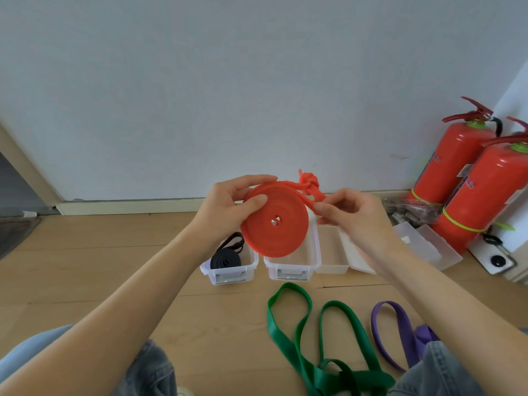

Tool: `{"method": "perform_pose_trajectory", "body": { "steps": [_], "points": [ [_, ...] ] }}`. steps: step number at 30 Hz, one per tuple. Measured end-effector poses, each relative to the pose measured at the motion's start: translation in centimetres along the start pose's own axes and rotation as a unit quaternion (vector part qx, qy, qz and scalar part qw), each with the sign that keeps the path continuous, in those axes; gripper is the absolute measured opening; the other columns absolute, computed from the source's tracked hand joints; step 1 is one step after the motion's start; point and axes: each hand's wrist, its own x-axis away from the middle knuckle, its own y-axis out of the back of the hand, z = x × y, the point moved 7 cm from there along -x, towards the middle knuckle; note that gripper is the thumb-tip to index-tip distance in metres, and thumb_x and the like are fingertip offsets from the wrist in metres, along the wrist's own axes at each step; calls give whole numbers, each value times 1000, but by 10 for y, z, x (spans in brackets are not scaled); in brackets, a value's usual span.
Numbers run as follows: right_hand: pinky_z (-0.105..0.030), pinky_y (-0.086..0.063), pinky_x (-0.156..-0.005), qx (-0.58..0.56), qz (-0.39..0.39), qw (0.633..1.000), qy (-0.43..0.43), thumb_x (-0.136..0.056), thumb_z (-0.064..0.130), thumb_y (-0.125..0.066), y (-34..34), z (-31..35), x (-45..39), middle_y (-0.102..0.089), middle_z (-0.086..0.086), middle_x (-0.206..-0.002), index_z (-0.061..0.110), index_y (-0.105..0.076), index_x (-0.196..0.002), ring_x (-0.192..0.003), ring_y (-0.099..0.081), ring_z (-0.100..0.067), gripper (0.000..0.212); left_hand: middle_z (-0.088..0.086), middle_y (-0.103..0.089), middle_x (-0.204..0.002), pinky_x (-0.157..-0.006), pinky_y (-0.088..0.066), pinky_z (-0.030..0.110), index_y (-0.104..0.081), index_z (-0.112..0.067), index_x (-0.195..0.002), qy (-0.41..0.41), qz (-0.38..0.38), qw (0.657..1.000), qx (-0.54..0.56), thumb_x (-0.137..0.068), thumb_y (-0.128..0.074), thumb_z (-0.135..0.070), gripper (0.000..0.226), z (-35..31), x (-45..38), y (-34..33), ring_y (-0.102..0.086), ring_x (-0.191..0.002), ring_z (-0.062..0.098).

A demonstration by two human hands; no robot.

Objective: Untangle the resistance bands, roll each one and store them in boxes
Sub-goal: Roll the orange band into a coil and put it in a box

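Left hand (228,205) gripped flat-coiled red rubber resistance band (275,221), thumb pressed on coil face, fingers curled behind. Right hand (353,214) at 3 o'clock of coil pinched band's loose knotted tail (310,182). Coil was held above two clear plastic boxes (291,267) on wooden floor (85,267); left box held rolled black band (225,260). Green band (300,338) and purple band (400,335) lay unrolled at 6 o'clock.

floor L (100,267): lying bare, free pass
middle box (291,264): sitting open, red roll (275,221) hanging over it
R side: extinguishers (463,178) + lids (428,247) crowding
near floor: green band (303,338), purple band (400,332) sprawling
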Motion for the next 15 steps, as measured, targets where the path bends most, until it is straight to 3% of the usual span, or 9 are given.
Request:
{"method": "perform_pose_trajectory", "body": {
  "steps": [3,6,9,11,13,15],
  "points": [
    [-24,-55,-57,58,-15,996,69,-77,1,-71,1,14,0,-71,-2,-74,17,-52,-88,-66,-68,-14,27,-1,-74,-90,-69,-57,25,-66,-25,-105,37,-4,997,65,-90,-55,-4,29,7,-1,-5,-67,-77,11],
    [-22,-55,-63,128,-20,986,108,-81,1,-68,-1,19,3,-70,6,-79,22,-61,-96,-70,-67,-13,27,2,-73,-90,-72,-56,30,-66,-21,-106,69,-37,991,106,-90,-55,-3,27,13,-5,-12,-66,-77,15],
    [-23,-51,-79,227,-17,967,113,-84,6,-65,2,21,0,-68,9,-79,20,-60,-118,-75,-66,-5,37,4,-70,-86,-63,-55,22,-65,-16,-109,79,-79,988,108,-90,-54,-1,27,13,-11,-18,-65,-68,10],
    [-12,-42,-77,271,3,957,108,-88,12,-62,7,22,-3,-66,10,-76,16,-50,-130,-73,-60,9,44,2,-69,-83,-57,-53,18,-64,-18,-108,78,-91,989,87,-90,-54,-1,27,11,-15,-24,-64,-62,5],
    [-4,-39,-67,319,24,941,109,-92,20,-57,12,23,-5,-64,8,-74,10,-51,-127,-66,-58,10,37,1,-69,-83,-59,-53,19,-65,-20,-106,77,-83,991,64,-90,-54,-1,26,9,-18,-33,-64,-63,6],
    [-8,-39,-61,370,54,923,92,-91,30,-57,14,18,-5,-63,8,-74,13,-55,-116,-67,-58,-1,30,3,-69,-87,-66,-54,22,-65,-24,-103,69,-68,995,23,-90,-55,-2,27,5,-18,-45,-64,-69,10]
  ]
}}
